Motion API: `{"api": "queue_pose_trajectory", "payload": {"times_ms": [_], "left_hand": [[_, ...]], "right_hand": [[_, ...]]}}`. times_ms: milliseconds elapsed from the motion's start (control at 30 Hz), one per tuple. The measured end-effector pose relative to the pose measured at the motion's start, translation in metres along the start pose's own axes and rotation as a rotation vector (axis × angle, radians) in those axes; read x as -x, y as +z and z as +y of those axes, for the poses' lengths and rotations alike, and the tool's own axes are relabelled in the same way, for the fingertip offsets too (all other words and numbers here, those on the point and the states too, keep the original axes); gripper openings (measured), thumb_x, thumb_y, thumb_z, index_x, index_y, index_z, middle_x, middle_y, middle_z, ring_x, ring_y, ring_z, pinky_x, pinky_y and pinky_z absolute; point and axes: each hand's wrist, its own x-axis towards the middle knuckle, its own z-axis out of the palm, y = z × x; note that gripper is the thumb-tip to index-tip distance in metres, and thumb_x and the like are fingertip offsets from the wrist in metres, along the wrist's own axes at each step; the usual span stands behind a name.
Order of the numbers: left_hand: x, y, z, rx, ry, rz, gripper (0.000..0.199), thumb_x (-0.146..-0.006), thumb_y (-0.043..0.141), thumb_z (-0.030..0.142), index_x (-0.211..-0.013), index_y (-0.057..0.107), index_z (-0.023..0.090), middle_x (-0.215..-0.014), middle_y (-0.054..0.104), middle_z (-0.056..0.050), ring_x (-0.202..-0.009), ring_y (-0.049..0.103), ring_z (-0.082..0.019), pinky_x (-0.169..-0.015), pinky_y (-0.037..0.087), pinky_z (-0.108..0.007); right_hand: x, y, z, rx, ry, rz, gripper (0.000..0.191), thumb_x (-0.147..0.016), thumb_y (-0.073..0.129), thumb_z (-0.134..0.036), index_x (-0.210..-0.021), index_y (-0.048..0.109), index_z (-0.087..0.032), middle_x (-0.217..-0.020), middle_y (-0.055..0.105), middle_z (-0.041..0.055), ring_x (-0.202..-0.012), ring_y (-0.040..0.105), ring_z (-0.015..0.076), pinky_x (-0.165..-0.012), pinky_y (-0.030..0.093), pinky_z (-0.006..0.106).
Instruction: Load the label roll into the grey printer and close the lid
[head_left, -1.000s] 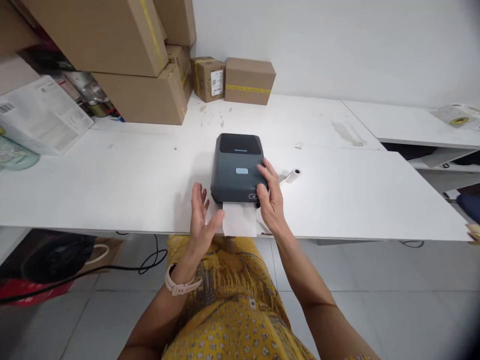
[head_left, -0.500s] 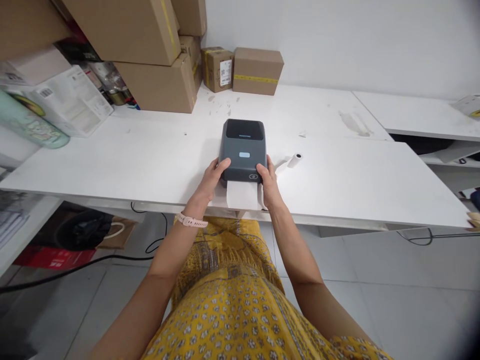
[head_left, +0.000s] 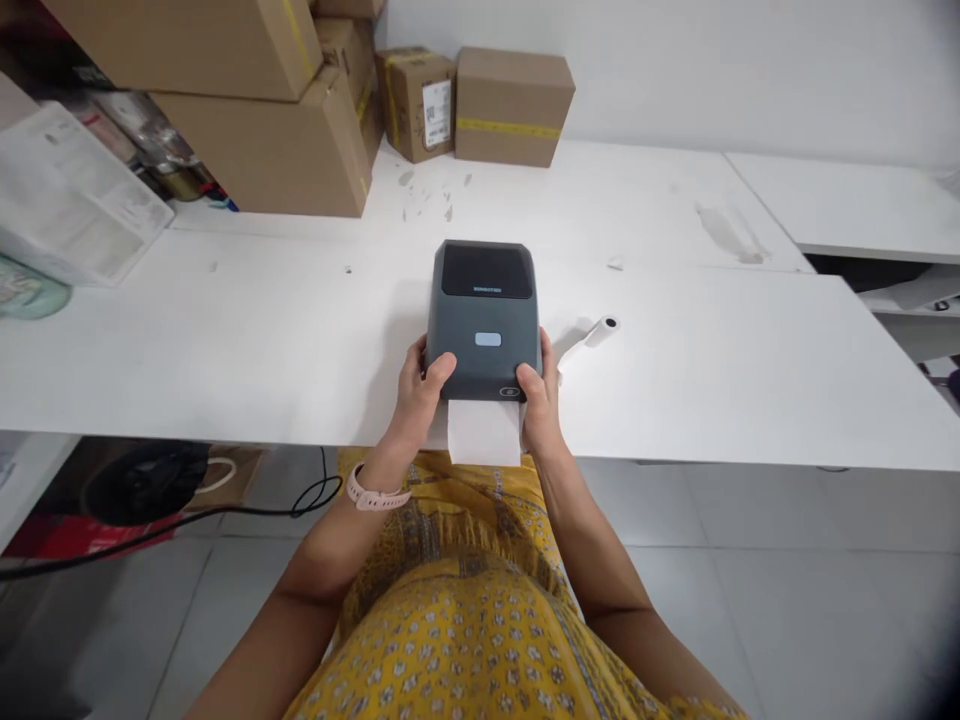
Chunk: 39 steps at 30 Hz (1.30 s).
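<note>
A dark grey printer (head_left: 485,318) sits at the front of the white table (head_left: 712,370), with pale capital letters (head_left: 487,290) along the lower edge of its black window (head_left: 487,266), too small to read with certainty. An oval mark (head_left: 510,392) is printed at its near corner, at about five o'clock, and a light blue button (head_left: 488,340) shows in the middle of the top. The shipping label (head_left: 437,113) on the small carton (head_left: 403,115), at eleven o'clock from the printer, carries a square code and dark lines, likewise unreadable. Fine print on the white box (head_left: 79,190), between nine and ten, is also too small. The printer's long axis runs from twelve to six, its paper end pointing at six, towards the person, where a white strip (head_left: 484,433) comes out and reaches the table's front edge. The left hand (head_left: 420,395) clasps the printer at about half past seven and the right hand (head_left: 541,400) at about five, thumbs on top, fingers around the sides and partly hidden, so the printer is gripped between them. A small paper roll (head_left: 602,331) lies at three o'clock, near the right hand.
</note>
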Motion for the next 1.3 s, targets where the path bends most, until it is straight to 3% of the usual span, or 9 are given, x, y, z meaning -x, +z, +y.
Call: {"api": "queue_pose_trajectory", "payload": {"times_ms": [300, 367, 433, 567, 700, 867, 967, 1100, 1300], "left_hand": [[0.013, -0.009, 0.002, -0.114, 0.019, -0.051, 0.066, -0.088, 0.065, 0.06, -0.14, 0.051, 0.021, -0.147, 0.058, -0.015, -0.137, 0.054, -0.033, -0.11, 0.047, -0.046], [0.039, -0.012, -0.004, -0.24, 0.105, 0.114, 0.066, -0.087, 0.069, 0.058, -0.141, 0.048, 0.027, -0.151, 0.052, -0.012, -0.136, 0.052, -0.028, -0.108, 0.047, -0.041], [0.066, -0.013, -0.011, -0.276, 0.164, 0.302, 0.055, -0.084, 0.071, 0.059, -0.126, 0.055, 0.026, -0.126, 0.062, -0.009, -0.112, 0.061, -0.023, -0.094, 0.051, -0.036], [0.09, -0.007, -0.017, -0.142, -0.162, -0.015, 0.045, -0.085, 0.065, 0.066, -0.077, 0.057, 0.023, -0.061, 0.048, 0.004, -0.055, 0.045, -0.013, -0.055, 0.038, -0.027], [0.081, 0.004, -0.006, 0.004, -0.357, -0.104, 0.052, -0.069, 0.079, 0.065, -0.066, 0.054, 0.02, -0.054, 0.042, 0.006, -0.047, 0.032, -0.007, -0.047, 0.023, -0.024], [0.075, 0.008, 0.0, 0.085, -0.349, -0.126, 0.048, -0.069, 0.082, 0.06, -0.069, 0.059, 0.018, -0.054, 0.039, 0.008, -0.048, 0.026, -0.006, -0.047, 0.019, -0.023], [0.076, 0.001, -0.008, -0.028, -0.344, -0.142, 0.053, -0.068, 0.079, 0.064, -0.063, 0.053, 0.019, -0.051, 0.035, 0.008, -0.048, 0.025, -0.006, -0.048, 0.018, -0.024], [0.077, -0.016, -0.014, -0.273, -0.231, -0.176, 0.051, -0.082, 0.067, 0.061, -0.057, 0.052, 0.018, -0.052, 0.038, 0.006, -0.052, 0.031, -0.008, -0.052, 0.024, -0.025], [0.069, -0.039, -0.003, -0.384, 0.121, 0.158, 0.034, -0.098, 0.056, 0.042, -0.074, 0.064, 0.019, -0.063, 0.051, 0.003, -0.06, 0.047, -0.012, -0.058, 0.036, -0.026]], "right_hand": [[-0.002, -0.003, -0.01, -0.189, 0.139, 0.02, 0.089, -0.092, 0.054, -0.067, -0.164, 0.02, -0.027, -0.165, 0.04, 0.0173, -0.148, 0.048, 0.0324, -0.118, 0.044, 0.06], [0.001, -0.005, -0.009, -0.214, 0.179, 0.029, 0.09, -0.091, 0.056, -0.068, -0.163, 0.021, -0.027, -0.166, 0.038, 0.0183, -0.148, 0.047, 0.0325, -0.117, 0.044, 0.06], [0.004, -0.006, -0.009, -0.2, 0.204, 0.054, 0.091, -0.089, 0.056, -0.071, -0.162, 0.025, -0.025, -0.168, 0.034, 0.0187, -0.151, 0.042, 0.0325, -0.119, 0.043, 0.059], [0.009, -0.006, -0.013, -0.182, 0.212, 0.078, 0.089, -0.089, 0.056, -0.072, -0.161, 0.03, -0.027, -0.169, 0.033, 0.0164, -0.155, 0.038, 0.031, -0.123, 0.038, 0.056], [0.008, -0.004, -0.016, -0.205, 0.223, 0.072, 0.087, -0.09, 0.056, -0.07, -0.161, 0.029, -0.027, -0.166, 0.038, 0.0163, -0.152, 0.041, 0.0317, -0.122, 0.039, 0.058], [0.01, -0.004, -0.018, -0.243, 0.209, 0.053, 0.086, -0.092, 0.056, -0.067, -0.162, 0.026, -0.025, -0.167, 0.037, 0.0174, -0.15, 0.044, 0.0321, -0.12, 0.042, 0.057], [0.009, -0.008, -0.032, -0.073, 0.086, 0.111, 0.07, -0.097, 0.055, -0.058, -0.158, 0.034, -0.03, -0.168, 0.035, 0.0141, -0.153, 0.04, 0.0324, -0.12, 0.039, 0.061], [-0.001, -0.018, -0.064, 0.456, -0.329, 0.117, 0.033, -0.104, 0.05, -0.042, -0.132, 0.062, -0.031, -0.167, 0.039, 0.0059, -0.16, 0.024, 0.0341, -0.124, 0.029, 0.065], [-0.022, -0.02, -0.087, 0.862, -0.574, -0.062, 0.03, -0.107, 0.045, -0.044, -0.119, 0.068, -0.03, -0.16, 0.053, 0.0018, -0.158, 0.028, 0.0354, -0.127, 0.017, 0.063]]}}
